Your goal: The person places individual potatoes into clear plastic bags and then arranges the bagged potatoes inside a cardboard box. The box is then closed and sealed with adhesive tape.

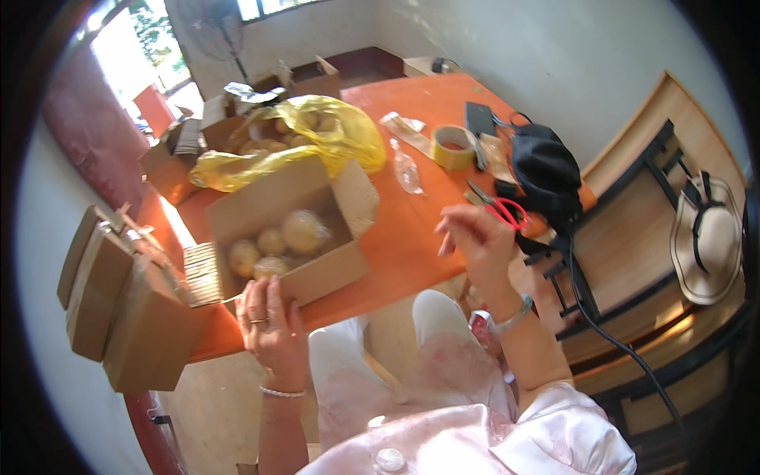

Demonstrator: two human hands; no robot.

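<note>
An open cardboard box (326, 276) stands at the table's near edge, its flaps raised. Inside lie several round, yellowish-brown items, the largest of them a ball (304, 231) in clear plastic wrap. My left hand (270, 332) rests its fingers on the box's near wall. Over the table's right part my right hand (478, 237) hovers with bent fingers and nothing visible in it. Just behind that hand lie scissors with red handles (510, 214); whether the hand touches them I cannot tell. A crumpled piece of clear plastic (405, 169) lies between the box and the scissors.
A yellow plastic bag (356, 133) holding more round items sits behind the box. Packing tape (454, 148) and a black bag (543, 166) are at the right of the orange table (409, 237). Cardboard boxes (142, 320) stand at left. A hat (706, 237) lies on wooden furniture.
</note>
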